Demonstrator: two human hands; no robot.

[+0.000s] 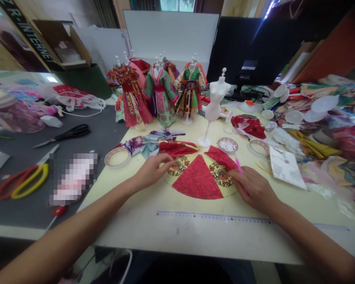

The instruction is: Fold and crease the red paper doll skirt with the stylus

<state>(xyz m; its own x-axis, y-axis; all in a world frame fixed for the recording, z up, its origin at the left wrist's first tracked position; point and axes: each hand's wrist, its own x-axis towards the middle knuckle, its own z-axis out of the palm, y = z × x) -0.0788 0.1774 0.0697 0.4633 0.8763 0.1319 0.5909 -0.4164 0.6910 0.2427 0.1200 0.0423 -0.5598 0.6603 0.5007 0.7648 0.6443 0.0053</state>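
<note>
A fan-shaped piece of patchwork fabric [197, 180], with red and cream floral panels, lies flat on the table. My left hand [154, 170] is at its left edge, thumb and fingertips pinched on the cloth. On the right edge rests my right hand [254, 190], its fingers closed around a slim pink pen [238, 165] that points up and away from me. Folded red cloth [177, 147] lies along the fabric's upper side. Just behind stands a bare white mini mannequin [217, 96] on a round base.
A clear ruler [213, 217] lies in front. Tape rolls [117, 157], a small dish [227, 145] and a white card [286, 165] surround the fabric. Dressed doll forms [161, 92] stand behind. Black scissors [72, 133] and red-yellow scissors [29, 179] lie left; cloth scraps [316, 142] crowd the right.
</note>
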